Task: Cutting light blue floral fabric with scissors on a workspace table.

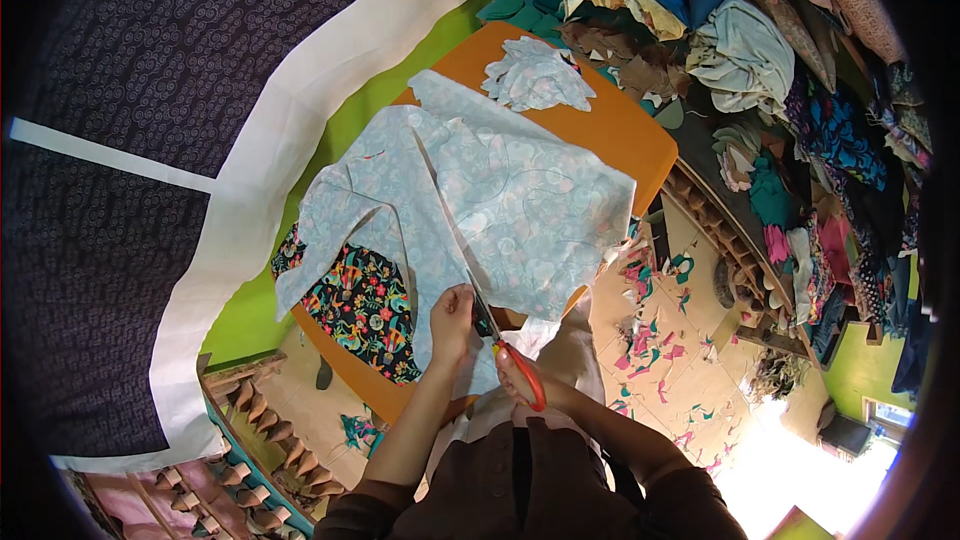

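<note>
A large pale blue-grey cloth (545, 210) with faint outlines drawn on it is spread over an orange-topped table (640, 135). At its left, a part with a dark, bright floral print (365, 310) shows. My right hand (516, 378) is closed around the orange handles of a pair of scissors (528, 370). Their blades point away from me into the cloth's near edge, where a long dark gap runs up between two parts of it. Just left of the blades, my left hand (453, 325) pinches the cloth's edge.
A stack of cut pale pieces (540, 73) lies at the table's far end. Heaped fabrics (745, 55) fill the far right. Colourful scraps (650, 340) litter the tiled floor. Dark patterned cloth with a white border (210, 180) hangs at left. Wooden shoe-shaped forms (265, 425) line a rack.
</note>
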Action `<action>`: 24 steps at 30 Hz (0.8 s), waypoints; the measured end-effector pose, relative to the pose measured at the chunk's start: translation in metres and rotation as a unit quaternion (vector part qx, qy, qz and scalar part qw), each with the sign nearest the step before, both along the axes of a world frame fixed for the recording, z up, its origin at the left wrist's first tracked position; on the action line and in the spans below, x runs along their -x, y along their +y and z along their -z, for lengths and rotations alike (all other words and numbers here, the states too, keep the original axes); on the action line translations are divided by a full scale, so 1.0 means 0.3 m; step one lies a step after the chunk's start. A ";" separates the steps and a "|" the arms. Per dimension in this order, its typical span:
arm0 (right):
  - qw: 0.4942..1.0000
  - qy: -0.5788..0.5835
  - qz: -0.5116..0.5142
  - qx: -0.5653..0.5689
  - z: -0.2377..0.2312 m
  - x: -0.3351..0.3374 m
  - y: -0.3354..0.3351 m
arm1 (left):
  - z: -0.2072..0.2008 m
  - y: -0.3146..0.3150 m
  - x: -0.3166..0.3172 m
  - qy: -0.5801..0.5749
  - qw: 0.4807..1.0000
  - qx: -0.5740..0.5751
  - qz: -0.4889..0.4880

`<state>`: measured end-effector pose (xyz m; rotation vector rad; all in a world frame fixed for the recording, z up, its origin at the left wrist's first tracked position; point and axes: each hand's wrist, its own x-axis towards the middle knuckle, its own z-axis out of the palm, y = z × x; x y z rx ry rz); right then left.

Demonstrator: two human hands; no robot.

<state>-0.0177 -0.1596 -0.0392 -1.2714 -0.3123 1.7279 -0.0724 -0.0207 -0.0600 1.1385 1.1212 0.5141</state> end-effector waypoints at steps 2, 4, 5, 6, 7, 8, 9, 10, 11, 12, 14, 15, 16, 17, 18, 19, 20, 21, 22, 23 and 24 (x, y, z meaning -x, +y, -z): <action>0.996 -0.083 -0.005 -0.037 -0.027 0.005 0.006 | -0.007 0.008 0.010 -0.042 0.989 0.134 -0.042; 0.997 -0.067 -0.012 -0.040 -0.040 0.007 0.011 | -0.002 0.016 0.033 -0.068 0.992 0.097 -0.034; 0.997 -0.069 -0.014 -0.040 -0.029 0.011 0.009 | -0.006 0.020 0.035 -0.051 0.996 0.071 -0.035; 0.999 -0.036 -0.015 -0.012 -0.010 0.019 0.003 | -0.008 0.022 0.037 -0.033 0.998 0.046 -0.036; 1.000 0.000 -0.016 0.013 -0.005 0.021 0.004 | -0.018 0.020 0.035 -0.032 0.998 0.044 -0.037; 1.000 0.001 -0.017 0.012 -0.002 0.017 0.001 | -0.028 0.014 0.032 -0.004 1.000 0.001 -0.024; 0.999 0.043 -0.015 0.027 -0.002 0.010 -0.002 | -0.037 0.008 0.029 0.024 0.999 -0.042 -0.011; 0.995 0.084 -0.013 0.043 -0.007 0.006 -0.004 | -0.044 -0.001 0.028 0.025 0.999 -0.043 -0.011; 0.995 0.085 -0.013 0.043 -0.011 0.006 -0.004 | -0.050 -0.011 0.029 0.020 0.999 -0.023 -0.035; 0.994 0.102 -0.011 0.038 -0.015 0.006 -0.002 | -0.051 -0.018 0.031 0.015 0.998 -0.003 -0.058; 0.992 0.119 -0.010 0.032 -0.023 0.010 0.003 | -0.033 -0.024 0.044 0.041 0.997 -0.016 -0.057; 0.989 0.146 -0.004 0.025 -0.026 0.014 0.006 | -0.024 -0.025 0.048 0.066 0.996 -0.028 -0.056; 0.985 0.173 0.003 0.018 -0.027 0.016 0.008 | -0.021 -0.025 0.048 0.066 0.996 -0.028 -0.056; 0.985 0.173 0.003 0.018 -0.021 0.020 0.006 | -0.018 -0.027 0.047 0.065 0.996 -0.035 -0.043; 0.986 0.166 0.011 0.021 -0.008 0.026 0.001 | -0.015 -0.028 0.046 0.064 0.997 -0.042 -0.030; 0.987 0.160 0.018 0.025 -0.001 0.027 0.000 | -0.011 -0.029 0.046 0.064 0.997 -0.043 -0.030; 0.987 0.159 0.017 0.024 0.005 0.027 0.000 | -0.007 -0.029 0.045 0.067 0.997 -0.035 -0.035; 0.987 0.154 0.014 0.037 0.008 0.026 0.000 | -0.004 -0.029 0.046 0.069 0.996 -0.027 -0.040; 0.987 0.149 0.011 0.051 0.003 0.024 0.001 | -0.006 -0.030 0.046 0.069 0.996 -0.026 -0.040; 0.987 0.149 0.012 0.051 -0.004 0.019 0.000 | -0.009 -0.030 0.045 0.066 0.997 -0.016 -0.043; 0.989 0.139 0.003 0.057 -0.015 0.011 -0.001 | -0.011 -0.031 0.046 0.063 0.997 -0.006 -0.046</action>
